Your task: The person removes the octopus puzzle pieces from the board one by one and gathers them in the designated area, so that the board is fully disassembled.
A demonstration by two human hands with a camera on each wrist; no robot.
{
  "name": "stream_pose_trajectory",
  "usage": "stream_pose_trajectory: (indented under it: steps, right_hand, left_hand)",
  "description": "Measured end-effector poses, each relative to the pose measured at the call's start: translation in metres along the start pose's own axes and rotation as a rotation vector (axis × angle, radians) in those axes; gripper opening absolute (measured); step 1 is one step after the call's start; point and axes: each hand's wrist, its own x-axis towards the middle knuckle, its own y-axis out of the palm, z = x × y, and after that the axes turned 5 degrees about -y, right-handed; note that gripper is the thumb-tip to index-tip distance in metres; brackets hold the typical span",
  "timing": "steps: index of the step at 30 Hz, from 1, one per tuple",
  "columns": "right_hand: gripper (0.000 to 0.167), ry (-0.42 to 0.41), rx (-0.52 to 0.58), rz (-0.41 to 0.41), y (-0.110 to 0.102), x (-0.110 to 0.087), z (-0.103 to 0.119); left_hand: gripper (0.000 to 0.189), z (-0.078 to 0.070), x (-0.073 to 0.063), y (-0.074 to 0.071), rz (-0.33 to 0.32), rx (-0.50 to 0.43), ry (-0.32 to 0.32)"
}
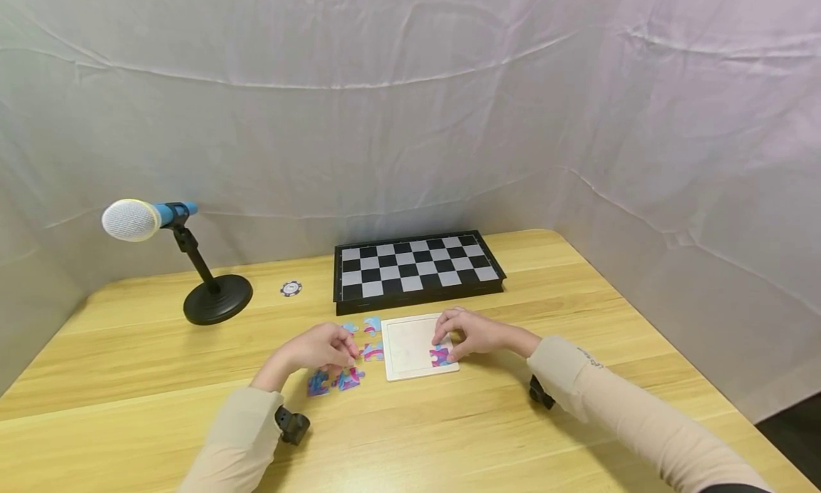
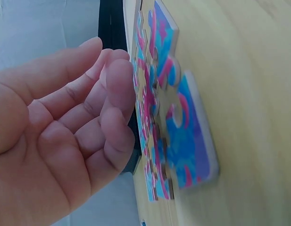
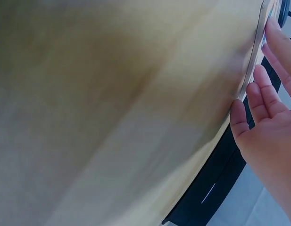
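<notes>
My right hand is at the lower right corner of a shallow white puzzle tray. Its thumb and index finger pinch a pink, purple and blue puzzle piece that lies in that corner. The other fingers of this hand are at the tray's edge in the right wrist view. Just left of the tray, my left hand hovers over loose puzzle pieces, fingers loosely bent. Nothing shows between its thumb and fingers in the left wrist view, where a corner piece lies on the table close by.
A black-and-white folding chessboard lies behind the tray. At the left stands a blue microphone on a round black base, with a poker chip beside it. Grey cloth hangs behind the wooden table.
</notes>
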Motion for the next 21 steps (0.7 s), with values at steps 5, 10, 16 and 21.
stream_pose_trajectory:
  steps: [5,10,16,21]
  right_hand:
    - [0.032,0.005,-0.012,0.003,0.0,-0.001,-0.001]
    - [0.035,0.03,0.004,0.007,0.0,-0.001,0.0]
    - [0.039,0.046,0.005,0.013,-0.001,-0.002,0.002]
    - [0.043,0.054,-0.007,0.006,-0.001,-0.003,0.001]
  left_hand:
    - [0.005,-0.002,0.003,0.003,0.001,-0.005,-0.008]
    - [0.005,-0.005,0.006,0.006,0.001,-0.022,-0.026]
    - [0.006,-0.009,0.008,0.008,0.0,-0.009,-0.017]
    - [0.007,-0.011,0.01,0.008,0.004,-0.007,-0.001]
